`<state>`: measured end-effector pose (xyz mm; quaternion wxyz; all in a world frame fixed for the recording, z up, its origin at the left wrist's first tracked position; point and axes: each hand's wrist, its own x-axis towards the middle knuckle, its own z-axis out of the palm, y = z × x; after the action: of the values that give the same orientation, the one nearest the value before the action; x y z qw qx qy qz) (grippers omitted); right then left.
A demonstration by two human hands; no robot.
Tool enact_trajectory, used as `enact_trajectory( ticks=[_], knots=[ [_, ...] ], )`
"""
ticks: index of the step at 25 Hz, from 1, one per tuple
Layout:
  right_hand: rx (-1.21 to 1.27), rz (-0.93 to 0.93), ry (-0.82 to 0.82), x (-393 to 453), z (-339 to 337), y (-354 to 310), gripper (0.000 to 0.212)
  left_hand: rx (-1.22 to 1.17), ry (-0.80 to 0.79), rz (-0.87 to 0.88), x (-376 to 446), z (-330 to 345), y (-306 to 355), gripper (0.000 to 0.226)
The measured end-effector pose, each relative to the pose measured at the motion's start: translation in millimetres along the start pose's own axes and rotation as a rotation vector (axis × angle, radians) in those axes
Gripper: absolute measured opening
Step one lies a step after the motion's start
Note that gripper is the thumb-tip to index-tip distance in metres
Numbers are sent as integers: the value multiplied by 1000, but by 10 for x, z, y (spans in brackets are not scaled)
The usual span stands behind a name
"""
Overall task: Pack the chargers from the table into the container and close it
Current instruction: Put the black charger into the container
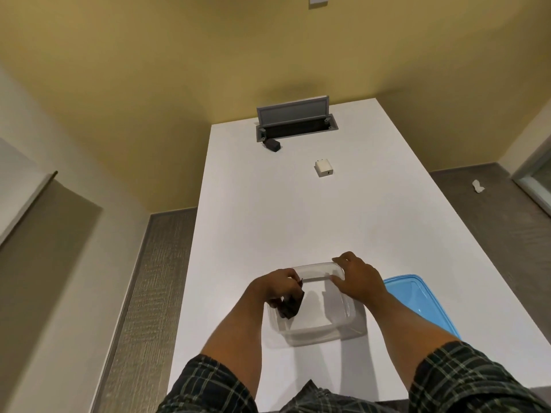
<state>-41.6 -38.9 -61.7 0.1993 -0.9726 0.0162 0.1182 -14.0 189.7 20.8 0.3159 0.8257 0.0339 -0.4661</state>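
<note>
A clear plastic container [316,329] sits on the white table [253,219] near its front edge. My left hand [278,286] holds a black charger [290,307] over the container's left side, just inside the rim. My right hand [359,280] grips the container's far right rim. The blue lid [417,296] lies flat to the right of the container, partly hidden by my right forearm. A white charger [323,169] lies further back on the table. Another black charger [272,144] rests near the far end.
An open grey cable hatch [295,122] is set into the table's far end, right behind the far black charger. Grey floor runs along both sides of the table, with a white scrap [478,186] on it at the right.
</note>
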Motion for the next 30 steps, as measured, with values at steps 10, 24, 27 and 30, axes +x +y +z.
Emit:
enact_trajectory(
  ticks=[10, 24, 27, 30],
  knots=[
    [-125, 4, 50, -208, 102, -69, 61, 424, 306, 113, 140, 572, -335, 30],
    [-121, 12, -49, -319, 280, 5, 84, 596, 389, 1, 434, 887, -433, 52],
    [-110, 18, -49, -305, 252, -14, 86, 586, 430, -16, 444, 855, -419, 53],
    [-126, 21, -58, -302, 239, -6, 86, 604, 451, -41, 458, 834, -387, 56]
  ],
)
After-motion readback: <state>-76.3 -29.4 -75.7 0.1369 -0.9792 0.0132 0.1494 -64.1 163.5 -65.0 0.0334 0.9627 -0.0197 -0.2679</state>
